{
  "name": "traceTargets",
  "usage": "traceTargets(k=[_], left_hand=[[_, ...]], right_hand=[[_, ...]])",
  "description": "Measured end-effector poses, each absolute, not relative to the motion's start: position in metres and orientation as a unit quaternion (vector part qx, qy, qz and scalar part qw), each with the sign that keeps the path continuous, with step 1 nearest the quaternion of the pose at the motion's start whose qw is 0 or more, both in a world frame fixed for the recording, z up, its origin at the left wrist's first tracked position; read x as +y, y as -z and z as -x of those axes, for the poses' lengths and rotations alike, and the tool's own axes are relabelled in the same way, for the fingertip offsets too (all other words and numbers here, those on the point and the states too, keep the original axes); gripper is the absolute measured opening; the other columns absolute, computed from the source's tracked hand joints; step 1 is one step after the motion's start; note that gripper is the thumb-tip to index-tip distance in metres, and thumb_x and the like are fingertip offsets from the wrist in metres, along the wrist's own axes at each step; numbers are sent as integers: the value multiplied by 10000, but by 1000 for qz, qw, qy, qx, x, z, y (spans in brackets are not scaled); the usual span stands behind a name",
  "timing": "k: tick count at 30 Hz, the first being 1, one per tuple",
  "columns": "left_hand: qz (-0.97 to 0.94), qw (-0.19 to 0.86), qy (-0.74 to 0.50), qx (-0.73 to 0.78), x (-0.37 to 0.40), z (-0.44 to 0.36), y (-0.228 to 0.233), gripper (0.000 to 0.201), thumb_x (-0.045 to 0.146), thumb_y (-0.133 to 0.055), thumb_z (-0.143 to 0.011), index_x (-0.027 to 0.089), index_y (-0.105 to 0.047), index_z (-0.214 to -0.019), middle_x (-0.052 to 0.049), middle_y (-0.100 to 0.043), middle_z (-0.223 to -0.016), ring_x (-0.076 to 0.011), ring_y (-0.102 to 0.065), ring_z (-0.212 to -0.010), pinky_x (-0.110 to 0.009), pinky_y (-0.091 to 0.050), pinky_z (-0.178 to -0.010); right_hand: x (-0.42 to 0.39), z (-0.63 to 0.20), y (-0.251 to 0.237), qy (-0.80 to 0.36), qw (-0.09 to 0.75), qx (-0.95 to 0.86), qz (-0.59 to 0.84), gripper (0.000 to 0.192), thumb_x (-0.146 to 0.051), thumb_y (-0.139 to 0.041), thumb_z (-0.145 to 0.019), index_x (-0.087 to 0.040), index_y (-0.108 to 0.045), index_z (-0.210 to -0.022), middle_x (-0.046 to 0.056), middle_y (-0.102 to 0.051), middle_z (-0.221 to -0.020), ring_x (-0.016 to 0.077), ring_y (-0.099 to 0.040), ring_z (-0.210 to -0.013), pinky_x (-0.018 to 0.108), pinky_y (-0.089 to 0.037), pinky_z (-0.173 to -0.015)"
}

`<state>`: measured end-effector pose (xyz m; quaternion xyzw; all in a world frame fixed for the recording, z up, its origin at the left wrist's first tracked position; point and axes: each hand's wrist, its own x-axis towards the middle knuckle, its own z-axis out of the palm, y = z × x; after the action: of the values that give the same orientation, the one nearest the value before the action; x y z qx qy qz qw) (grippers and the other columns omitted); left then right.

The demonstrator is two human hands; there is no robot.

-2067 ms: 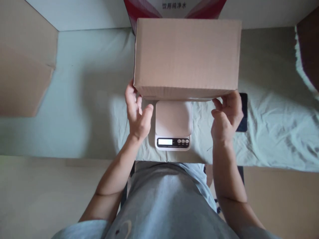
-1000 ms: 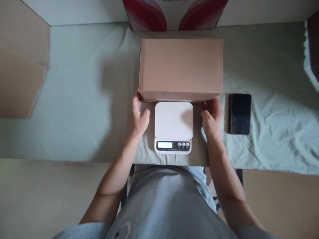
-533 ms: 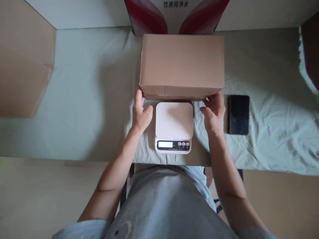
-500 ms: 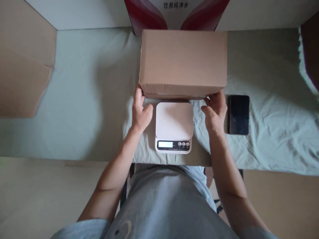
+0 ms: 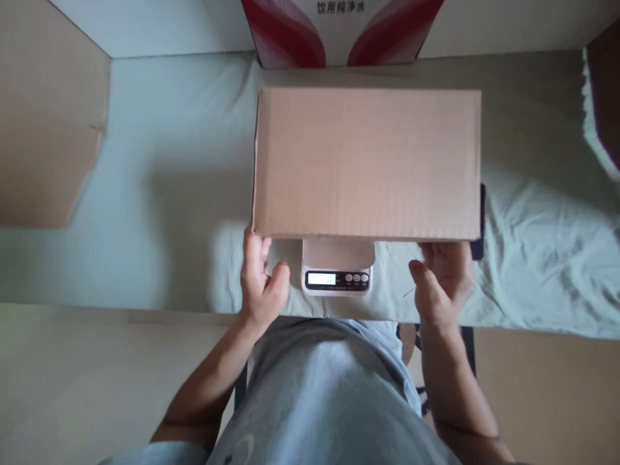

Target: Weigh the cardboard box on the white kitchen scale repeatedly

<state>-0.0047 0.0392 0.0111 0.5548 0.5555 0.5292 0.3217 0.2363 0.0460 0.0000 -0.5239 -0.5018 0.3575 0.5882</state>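
Note:
A plain brown cardboard box [image 5: 368, 165] is held up over the cloth, level, covering the back part of a white digital kitchen scale [image 5: 338, 255]. My left hand [image 5: 261, 278] supports the box at its near left corner, fingers reaching under it and thumb apart. Under the near right corner, my right hand [image 5: 443, 278] bears the box the same way, its fingertips hidden beneath. The scale's display is lit, but its reading is too faint to make out. A dark phone [image 5: 478, 250] shows only at its edge behind the box's right side.
Pale green cloth [image 5: 194, 271] covers the table up to its front edge. At the left stands a large cardboard carton [image 5: 43, 142]. A red and white carton [image 5: 336, 39] is at the back, and a dark brown object [image 5: 605, 97] stands at the far right.
The box has risen and come nearer to me, now overlapping the scale's plate and most of the phone. Both hands have moved toward me and farther apart with it.

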Motion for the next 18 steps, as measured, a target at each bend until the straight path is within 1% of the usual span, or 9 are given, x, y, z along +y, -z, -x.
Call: traceTargets(k=[4,9,11,15,18], left_hand=[[-534,337,-526,570,20,4,-3,700,-12,-471,-718,283,-442,-1352,-66,-575,-1275,-222,-485,-1300,-457,-355,-1140],[-514,332,-527,590,7,8,10,733,-12,-467,-726,276,-400,-1396,-80,-547,-1348,-223,-511,-1276,-433,-393,-1113],[-515,335,-531,583,5,8,14,738,-12,-461,-726,272,-390,-1404,-83,-528,-1376,-225,-502,-1288,-422,-403,-1105],[-512,323,-539,585,5,9,21,766,-11,-447,-724,286,-353,-1424,-64,-505,-1408,-200,-497,-1296,-386,-389,-1121],[-492,316,-548,598,8,12,28,765,-3,-442,-731,307,-343,-1423,-38,-456,-1460,-182,-432,-1360,-355,-355,-1149]], right_hand=[[24,-237,12,-366,576,-497,536,344,-284,-651,-739,-239,-596,-1075,57,-614,-1037,236,-595,-1045,451,-464,-965],[6,-240,32,-362,555,-493,563,351,-311,-648,-748,-239,-589,-1086,71,-625,-1130,258,-558,-1159,477,-452,-996],[3,-242,37,-355,551,-492,573,378,-328,-656,-743,-242,-583,-1105,73,-623,-1155,263,-552,-1175,486,-439,-1011],[7,-244,37,-354,554,-477,584,485,-326,-661,-741,-253,-539,-1205,83,-608,-1199,264,-577,-1149,490,-447,-1003],[12,-244,33,-358,564,-462,584,531,-328,-657,-741,-261,-514,-1248,91,-588,-1265,276,-569,-1185,505,-438,-1020]])
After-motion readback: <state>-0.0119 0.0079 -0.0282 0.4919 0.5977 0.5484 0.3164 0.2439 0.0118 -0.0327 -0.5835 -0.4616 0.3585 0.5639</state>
